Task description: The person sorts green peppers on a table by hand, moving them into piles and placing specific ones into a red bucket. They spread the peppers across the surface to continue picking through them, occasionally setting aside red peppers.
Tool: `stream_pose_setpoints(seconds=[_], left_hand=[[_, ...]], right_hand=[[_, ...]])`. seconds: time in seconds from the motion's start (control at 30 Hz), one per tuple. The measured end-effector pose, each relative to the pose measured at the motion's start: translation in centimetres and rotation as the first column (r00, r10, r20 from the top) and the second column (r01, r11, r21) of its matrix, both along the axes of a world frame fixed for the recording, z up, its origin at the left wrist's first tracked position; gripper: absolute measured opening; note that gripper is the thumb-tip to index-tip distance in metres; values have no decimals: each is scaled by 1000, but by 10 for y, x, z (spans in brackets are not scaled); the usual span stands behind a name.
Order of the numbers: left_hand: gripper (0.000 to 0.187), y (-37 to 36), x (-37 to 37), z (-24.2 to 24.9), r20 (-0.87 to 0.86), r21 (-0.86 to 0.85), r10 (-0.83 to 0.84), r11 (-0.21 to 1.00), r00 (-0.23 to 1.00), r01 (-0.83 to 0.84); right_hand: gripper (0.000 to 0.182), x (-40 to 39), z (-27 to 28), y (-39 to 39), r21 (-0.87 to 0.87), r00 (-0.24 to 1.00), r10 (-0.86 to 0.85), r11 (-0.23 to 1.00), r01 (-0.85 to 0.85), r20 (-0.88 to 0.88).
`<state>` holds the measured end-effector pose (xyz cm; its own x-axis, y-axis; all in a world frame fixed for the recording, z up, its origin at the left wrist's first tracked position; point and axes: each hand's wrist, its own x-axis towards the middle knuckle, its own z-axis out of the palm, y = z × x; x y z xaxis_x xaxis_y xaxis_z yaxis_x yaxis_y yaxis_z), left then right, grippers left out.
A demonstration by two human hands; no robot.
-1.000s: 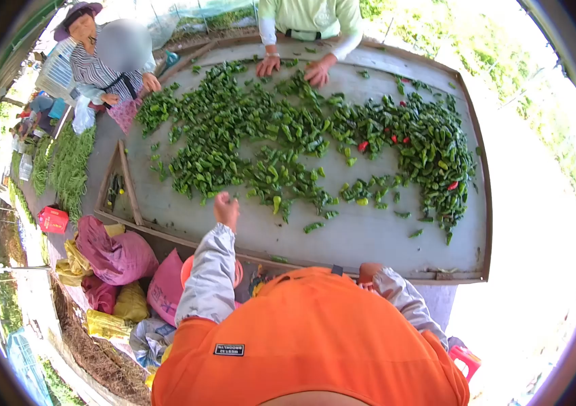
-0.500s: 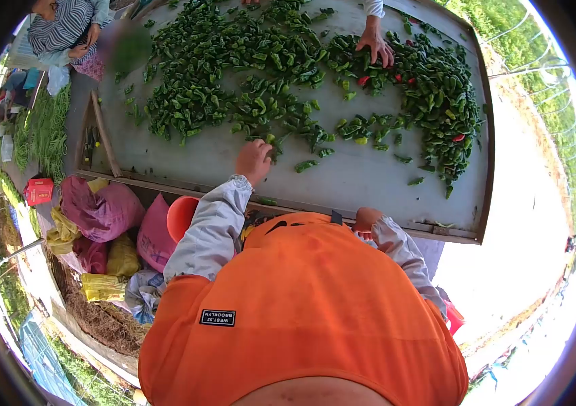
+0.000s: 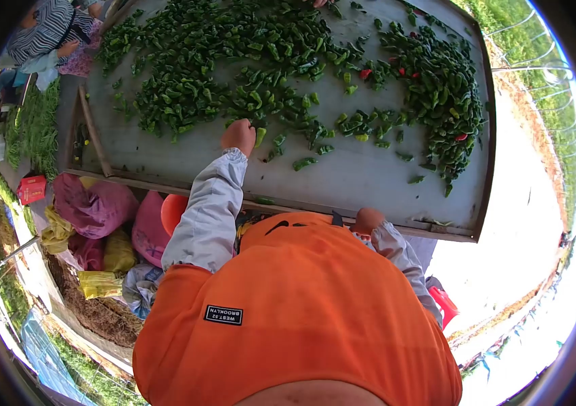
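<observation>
Along its near side I have a wide open strip of the desk (image 3: pixel 362 186), running from the pepper spread back to the wooden rim (image 3: pixel 140 181); a slat (image 3: pixel 95 132) cuts off the left corner. My left hand (image 3: pixel 239 137) is at the near edge of the green peppers (image 3: pixel 186 88), which cover the desk's middle and far side and heap up towards the right. Its fingers curl down, but I can't tell whether that grip has closed on anything; one yellowish pepper (image 3: pixel 261 137) sits right against it. My right hand (image 3: pixel 369 220) rests by the near rim, partly behind the orange shirt (image 3: pixel 301 304), its grip unreadable.

The green ones are too many to count; I make out at least four red peppers (image 3: pixel 461 137) among them. Below the rim stand two pink sacks (image 3: pixel 101 206), both bulging, contents hidden, plus one orange-red container (image 3: pixel 174 211), tucked beside my left sleeve (image 3: pixel 210 210), and one red box (image 3: pixel 31 190), insides out of sight.
</observation>
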<state>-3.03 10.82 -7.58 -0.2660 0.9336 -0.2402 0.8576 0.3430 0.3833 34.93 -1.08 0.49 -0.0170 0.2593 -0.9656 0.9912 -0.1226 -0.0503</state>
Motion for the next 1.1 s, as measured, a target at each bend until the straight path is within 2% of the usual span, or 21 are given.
stream_pose_setpoints(seconds=[0.17, 0.27, 0.37, 0.4, 0.5, 0.57, 0.6, 0.67, 0.77, 0.87, 0.93, 0.97, 1.03, 1.1], left_hand=[[11, 4, -6, -7, -50, -38, -68, 997, 996, 66], [8, -1, -4, -13, -60, -43, -123, 992, 991, 121], [3, -5, -2, -14, -87, 18, -127, 991, 988, 129], [3, -11, -1, -13, -34, 52, -112, 992, 993, 114], [8, -20, -12, -15, 117, 187, -55, 982, 992, 32], [11, -28, -23, -23, 222, 307, -7, 950, 975, -63], [11, -31, -29, -22, 381, 255, 64, 952, 923, -171], [11, -33, -40, -19, 653, 106, 206, 928, 729, -357], [8, -26, -52, -9, 710, -17, 396, 836, 582, -548], [7, -10, -67, -10, 804, 37, 377, 740, 460, -671], [9, 2, -85, -20, 572, 208, 286, 856, 769, -474], [10, 7, -92, -26, 423, 262, 216, 901, 880, -346], [11, 18, -98, -37, 255, 269, 99, 948, 962, -169], [13, 23, -100, -38, 114, 258, 3, 966, 994, -33]], right_hand=[[26, 5, -10, 1, -37, 1000, 18, 999, -18, -3], [24, 2, -10, 5, -125, 999, 21, 992, -16, 42], [31, 5, -6, 5, 14, 993, 97, 995, -96, -64], [34, 5, -8, 2, -14, 999, 29, 999, -29, -25], [24, 9, -8, -2, 22, 998, 58, 998, -58, -30], [30, 16, -18, -7, 28, 998, 30, 999, -29, -54], [33, 16, -18, -8, 31, 998, 17, 999, -15, -67], [33, 16, -18, -5, -8, 998, -17, 1000, 16, -56], [32, 9, -8, 2, -48, 999, -19, 999, 17, -38], [30, 8, -13, 5, -65, 999, -1, 998, -1, -36], [29, 8, -16, 6, -80, 1000, 3, 997, -5, -28], [29, 7, -16, 6, -88, 1000, 2, 996, -3, -18], [28, 6, -16, 6, -101, 1000, -1, 995, 0, -3], [29, 6, -16, 7, -108, 1000, -1, 994, 2, 8]])
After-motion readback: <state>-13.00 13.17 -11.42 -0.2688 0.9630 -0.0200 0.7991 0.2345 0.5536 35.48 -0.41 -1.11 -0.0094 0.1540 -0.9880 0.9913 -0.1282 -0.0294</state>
